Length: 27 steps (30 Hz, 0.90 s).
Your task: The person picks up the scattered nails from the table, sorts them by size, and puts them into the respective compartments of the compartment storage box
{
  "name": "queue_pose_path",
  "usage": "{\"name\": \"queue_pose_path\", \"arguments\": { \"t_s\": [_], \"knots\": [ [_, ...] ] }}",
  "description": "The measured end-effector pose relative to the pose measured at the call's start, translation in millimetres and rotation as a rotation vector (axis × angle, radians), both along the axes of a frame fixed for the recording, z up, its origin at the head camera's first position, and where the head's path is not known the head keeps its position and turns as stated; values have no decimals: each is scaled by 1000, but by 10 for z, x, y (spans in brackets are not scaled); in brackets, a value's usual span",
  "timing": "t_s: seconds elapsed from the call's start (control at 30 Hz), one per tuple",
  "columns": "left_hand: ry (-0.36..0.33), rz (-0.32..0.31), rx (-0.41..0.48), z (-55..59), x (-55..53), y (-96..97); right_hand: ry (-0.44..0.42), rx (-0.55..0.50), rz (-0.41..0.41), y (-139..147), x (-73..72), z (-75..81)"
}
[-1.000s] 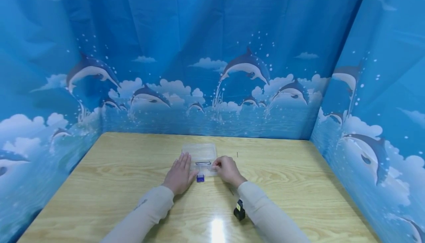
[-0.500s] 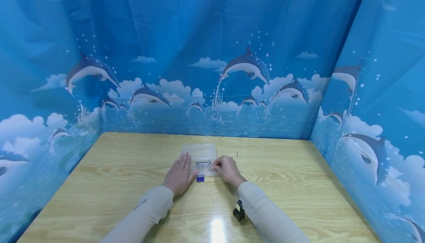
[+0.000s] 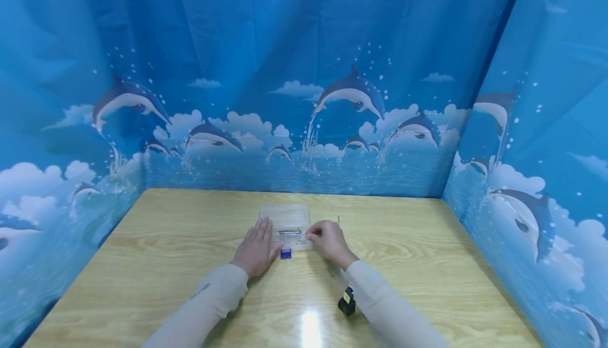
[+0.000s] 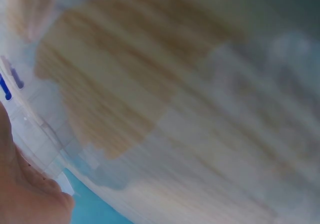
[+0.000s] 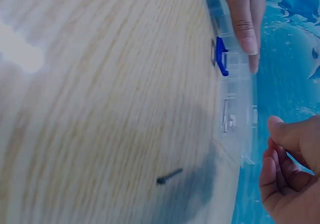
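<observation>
A clear plastic compartment box (image 3: 285,215) lies on the table with its lid laid back, a blue latch (image 3: 285,253) at its front. Flat across its left side rests my left hand (image 3: 255,250), fingers straight. Thin dark metal pieces (image 3: 290,232) lie in a middle compartment, and a small metal piece (image 5: 226,116) shows in the right wrist view near the right end. My right hand (image 3: 329,241) is over the box's right edge, fingers loosely bent. In the right wrist view its thumb and forefinger stand slightly apart, nothing visible between them.
A dark screw or nail (image 5: 170,176) lies on the wooden table (image 3: 190,221) under the right forearm. Another thin dark piece (image 3: 339,219) lies behind the right hand. A black device (image 3: 347,301) sits at the right wrist. Blue dolphin-print curtains (image 3: 304,73) border the table.
My right hand has drawn slightly right, away from the small metal piece in the box's right compartment, letting it go. The left hand has stayed in place.
</observation>
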<state>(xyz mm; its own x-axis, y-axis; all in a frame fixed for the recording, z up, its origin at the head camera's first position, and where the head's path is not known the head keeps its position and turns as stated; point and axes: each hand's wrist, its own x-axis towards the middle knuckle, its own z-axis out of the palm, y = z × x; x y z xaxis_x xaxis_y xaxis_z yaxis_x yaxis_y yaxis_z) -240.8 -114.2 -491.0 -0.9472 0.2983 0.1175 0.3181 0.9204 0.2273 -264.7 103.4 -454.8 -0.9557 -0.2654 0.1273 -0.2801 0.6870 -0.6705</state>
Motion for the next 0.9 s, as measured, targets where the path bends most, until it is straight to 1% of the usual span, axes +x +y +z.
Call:
{"name": "queue_pose_path", "arguments": {
  "t_s": [0.17,0.3,0.47,0.5,0.6,0.7,0.8,0.9],
  "knots": [
    [-2,-4,0,-2,-7,-12,15,4,-10,95,76,51],
    [1,-5,3,2,-12,-15,33,10,-1,191,180,42],
    [3,-8,8,19,-8,-13,45,-9,-14,299,328,-30],
    [4,-8,8,24,-5,-12,53,-7,-18,324,346,-73],
    [2,-6,10,26,-2,-10,49,-16,-27,380,440,-130],
    [-8,-3,11,16,6,-6,49,-12,-20,432,538,-187],
    [-15,0,9,9,11,-1,31,-15,-19,465,632,-204],
    [-11,0,8,12,9,1,27,-14,-27,495,696,-224]
  ]
}}
